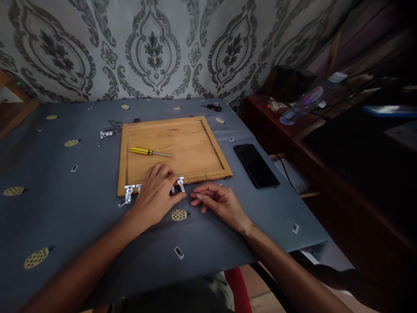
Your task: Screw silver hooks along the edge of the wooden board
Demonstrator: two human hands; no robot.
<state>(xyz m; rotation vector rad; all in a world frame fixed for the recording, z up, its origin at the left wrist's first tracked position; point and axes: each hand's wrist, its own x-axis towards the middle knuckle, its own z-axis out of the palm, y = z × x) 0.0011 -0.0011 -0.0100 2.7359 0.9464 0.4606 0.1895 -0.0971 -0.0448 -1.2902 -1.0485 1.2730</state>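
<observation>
A wooden framed panel [176,134] lies flat on the cloth-covered table. Metal hinges sit along its near edge: one hinge [129,193] at the left corner, another hinge [181,183] closer to the middle. My left hand [155,191] rests over that edge, its curled fingers and thumb around the middle hinge and partly hiding it. Just to the right, my right hand [219,202] hovers with thumb and fingertips pinched together; whatever they hold is too small to make out. On the panel lies a screwdriver [151,152] with a yellow and black handle.
Right of the panel lies a black phone [256,166]. Loose metal hinges [108,133] sit beyond its left corner, and keys [214,107] lie at the back. A plastic bottle [311,101] stands on the brown furniture at right. A patterned curtain [153,48] hangs behind the table.
</observation>
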